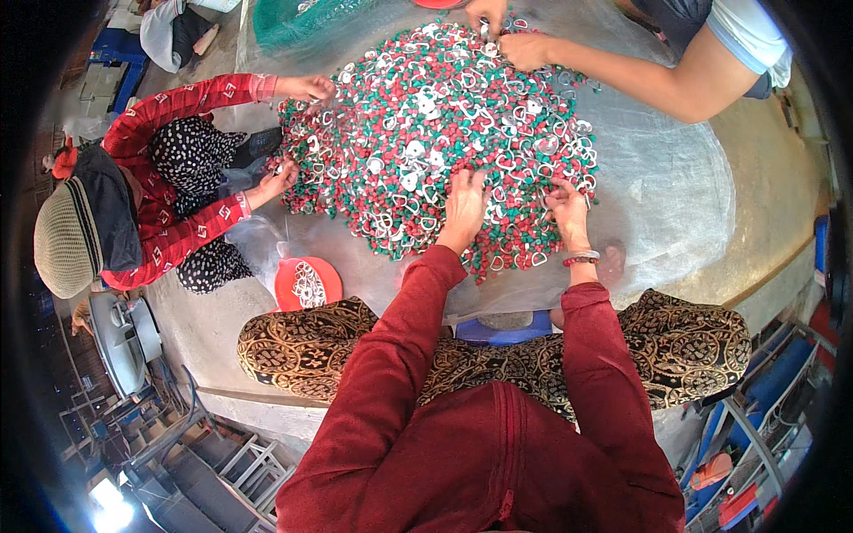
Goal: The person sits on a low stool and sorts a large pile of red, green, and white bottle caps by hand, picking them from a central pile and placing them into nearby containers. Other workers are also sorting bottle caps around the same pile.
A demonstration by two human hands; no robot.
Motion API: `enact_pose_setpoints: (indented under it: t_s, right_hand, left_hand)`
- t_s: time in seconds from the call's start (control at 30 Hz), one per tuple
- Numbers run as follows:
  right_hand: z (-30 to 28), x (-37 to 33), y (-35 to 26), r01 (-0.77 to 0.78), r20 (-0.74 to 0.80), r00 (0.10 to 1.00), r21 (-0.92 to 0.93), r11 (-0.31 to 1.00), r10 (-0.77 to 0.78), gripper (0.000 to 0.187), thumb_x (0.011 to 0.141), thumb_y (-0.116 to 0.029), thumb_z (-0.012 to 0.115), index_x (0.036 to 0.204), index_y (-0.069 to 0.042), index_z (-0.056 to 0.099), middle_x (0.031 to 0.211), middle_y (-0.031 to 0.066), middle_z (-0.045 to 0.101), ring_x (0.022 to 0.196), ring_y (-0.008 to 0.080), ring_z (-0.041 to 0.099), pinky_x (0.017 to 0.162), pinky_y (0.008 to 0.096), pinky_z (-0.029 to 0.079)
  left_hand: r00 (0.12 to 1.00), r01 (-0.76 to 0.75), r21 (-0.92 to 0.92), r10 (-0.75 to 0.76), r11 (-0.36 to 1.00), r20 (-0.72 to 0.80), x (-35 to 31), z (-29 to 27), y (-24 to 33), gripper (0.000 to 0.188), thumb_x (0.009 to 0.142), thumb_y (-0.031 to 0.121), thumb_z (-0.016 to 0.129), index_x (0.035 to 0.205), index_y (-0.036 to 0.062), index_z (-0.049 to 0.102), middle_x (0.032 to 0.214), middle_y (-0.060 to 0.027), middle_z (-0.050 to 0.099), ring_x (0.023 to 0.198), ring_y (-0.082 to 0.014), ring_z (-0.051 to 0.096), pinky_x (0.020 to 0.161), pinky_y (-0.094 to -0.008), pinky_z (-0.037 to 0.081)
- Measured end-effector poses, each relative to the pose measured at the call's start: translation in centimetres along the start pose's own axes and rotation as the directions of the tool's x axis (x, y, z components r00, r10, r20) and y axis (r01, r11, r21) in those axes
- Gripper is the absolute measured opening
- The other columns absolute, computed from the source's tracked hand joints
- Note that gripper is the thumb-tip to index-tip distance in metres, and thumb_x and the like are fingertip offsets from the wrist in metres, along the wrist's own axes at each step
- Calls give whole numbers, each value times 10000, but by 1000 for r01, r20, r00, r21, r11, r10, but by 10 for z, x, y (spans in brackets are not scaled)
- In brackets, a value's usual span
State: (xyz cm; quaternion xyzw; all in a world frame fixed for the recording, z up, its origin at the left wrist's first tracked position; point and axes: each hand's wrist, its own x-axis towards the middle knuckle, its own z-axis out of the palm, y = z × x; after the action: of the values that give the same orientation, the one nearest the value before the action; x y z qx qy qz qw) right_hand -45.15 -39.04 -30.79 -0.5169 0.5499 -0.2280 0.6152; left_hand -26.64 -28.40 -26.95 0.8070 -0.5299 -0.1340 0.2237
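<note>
A wide pile of small red and green pieces mixed with white rings and D-shaped loops (418, 153) is spread before me. My left hand (465, 210) is at the near middle of the pile, fingers bent down among the pieces; what they pinch, if anything, is too small to make out. To its right, my right hand (569, 213) hovers at the pile's right edge. Its thumb and forefinger are apart, and I see nothing held between them. A beaded bracelet (581, 258) circles the right wrist.
Clear plastic sheeting (675, 204) lies under the pile. A red bowl (331, 280) with white rings stands at near left. One co-worker's hands (306, 87) are at the pile's left side; another's (524, 49) are at its far edge. A green net (302, 27) lies at far left.
</note>
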Motion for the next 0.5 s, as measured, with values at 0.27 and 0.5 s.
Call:
enact_pose_setpoints:
  t_s: [0.27, 0.5]
  right_hand:
    - [5, -6, -19, 355, -16, 909, -492, 795, -416, 340, 766, 11, 567, 1093, -71, 609, 991, 151, 586, 910, 308, 586, 791, 372, 475]
    - [42, -31, -15, 419, -5, 873, -503, 756, -487, 339, 759, -13, 604, 1089, -89, 604, 915, 147, 539, 881, 330, 534, 800, 408, 449]
  left_hand:
    - [990, -94, 133, 79, 987, 113, 12, 0, -22, 132, 750, 72, 598, 858, 11, 552, 885, -167, 560, 889, -312, 567, 710, -416, 490]
    - [986, -105, 13, 103, 994, 130, -2, -23, -5, 273, 739, 195, 692, 924, 47, 557, 905, -148, 593, 917, -305, 579, 747, -398, 486]
